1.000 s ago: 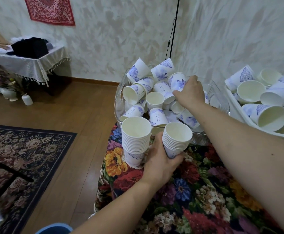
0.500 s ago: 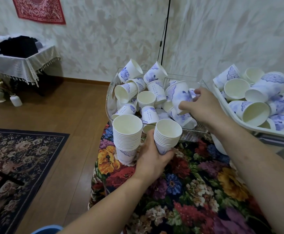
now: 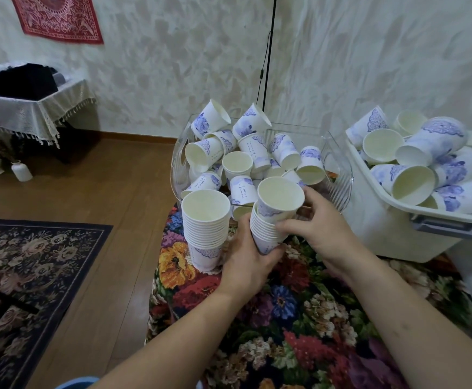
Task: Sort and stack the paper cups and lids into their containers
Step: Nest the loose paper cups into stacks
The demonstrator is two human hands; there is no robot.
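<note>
My left hand [image 3: 250,258] grips a short stack of white paper cups [image 3: 265,234] from below, just above the floral tablecloth. My right hand [image 3: 320,230] holds a single blue-patterned cup [image 3: 279,197] that sits tilted in the top of that stack. To the left stands a taller stack of cups [image 3: 205,228], upright on the cloth. Behind both lies a clear plastic bin [image 3: 338,189] piled with several loose cups. No lids are visible.
A white tub [image 3: 392,220] heaped with larger blue-patterned cups stands at the right. The floral tablecloth [image 3: 293,310] covers the table in front of me. Wooden floor and a dark rug lie to the left, a cloth-draped side table at the far left.
My right hand has lifted one cup out of the clear bin and brought it down and back onto the stack in my left hand. The left hand has stayed where it was.
</note>
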